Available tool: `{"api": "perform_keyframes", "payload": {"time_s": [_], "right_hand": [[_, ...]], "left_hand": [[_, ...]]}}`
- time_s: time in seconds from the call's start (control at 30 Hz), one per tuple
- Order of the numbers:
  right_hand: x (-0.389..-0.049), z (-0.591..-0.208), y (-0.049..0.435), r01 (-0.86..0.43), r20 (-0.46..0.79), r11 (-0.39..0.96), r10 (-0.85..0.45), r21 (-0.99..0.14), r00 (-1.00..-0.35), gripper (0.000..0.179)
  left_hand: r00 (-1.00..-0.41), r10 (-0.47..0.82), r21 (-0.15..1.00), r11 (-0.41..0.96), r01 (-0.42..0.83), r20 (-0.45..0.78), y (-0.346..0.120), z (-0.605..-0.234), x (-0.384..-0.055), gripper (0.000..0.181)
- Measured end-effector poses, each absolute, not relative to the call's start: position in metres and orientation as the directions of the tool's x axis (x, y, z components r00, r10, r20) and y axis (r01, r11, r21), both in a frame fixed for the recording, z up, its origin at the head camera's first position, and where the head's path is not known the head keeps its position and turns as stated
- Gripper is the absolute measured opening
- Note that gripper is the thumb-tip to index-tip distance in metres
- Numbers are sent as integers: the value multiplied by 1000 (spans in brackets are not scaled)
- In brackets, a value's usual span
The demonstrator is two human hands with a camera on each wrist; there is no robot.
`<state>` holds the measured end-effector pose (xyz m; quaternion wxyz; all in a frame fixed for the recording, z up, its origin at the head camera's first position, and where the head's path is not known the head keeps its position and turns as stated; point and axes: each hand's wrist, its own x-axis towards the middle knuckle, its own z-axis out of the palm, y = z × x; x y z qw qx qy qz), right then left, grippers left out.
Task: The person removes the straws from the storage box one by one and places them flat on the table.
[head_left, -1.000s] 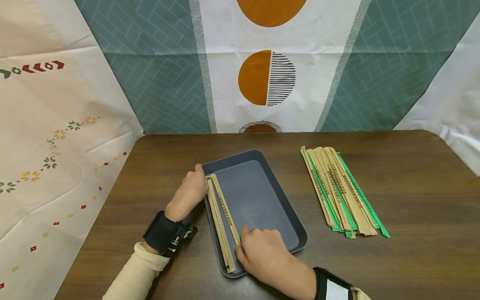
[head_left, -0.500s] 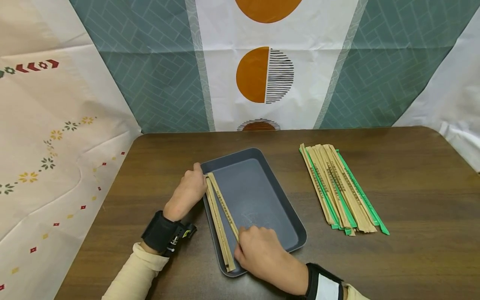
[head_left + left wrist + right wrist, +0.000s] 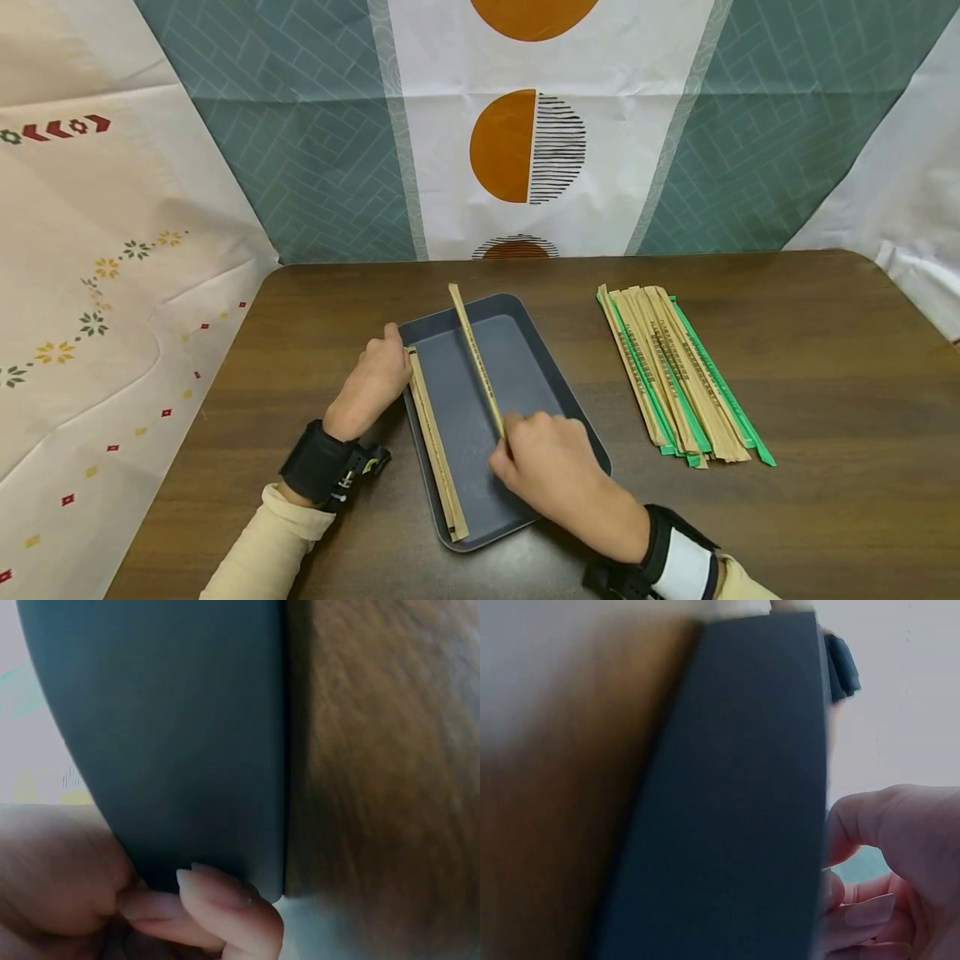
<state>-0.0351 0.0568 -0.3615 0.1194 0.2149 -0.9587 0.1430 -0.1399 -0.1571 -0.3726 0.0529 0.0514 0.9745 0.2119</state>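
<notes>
A dark grey baking tray lies slanted on the table. My left hand grips its upper left rim; in the left wrist view, curled fingers press on the tray's outer wall. My right hand pinches the lower end of a brown paper-wrapped straw, which slants over the tray, its far end beyond the back rim. More brown wrapped straws lie close together along the tray's left wall; how many I cannot tell. In the right wrist view the tray's wall hides the pinched straw.
A fanned pile of brown and green wrapped straws lies to the right of the tray on the wooden table. Patterned cloths hang behind the table and at its left side.
My right hand has lifted one straw away from beside those at the tray's left wall and moved it up and to the right. The left hand stays on the rim.
</notes>
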Motion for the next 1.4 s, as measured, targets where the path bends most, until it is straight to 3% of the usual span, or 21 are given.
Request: {"api": "perform_keyframes", "payload": {"time_s": [0.57, 0.9, 1.4], "right_hand": [[-61, -334, 149, -304, 312, 944, -254, -125, -916, 23], [-56, -342, 195, -226, 197, 968, -202, -106, -959, 21], [-44, -363, 219, -191, 36, 976, -188, -108, -982, 32]], "left_hand": [[-988, 122, 431, 900, 70, -96, -157, -372, -142, 29], [-991, 112, 418, 906, 70, -75, -155, -371, -142, 29], [-991, 103, 414, 908, 60, -83, -156, -373, -142, 27]]}}
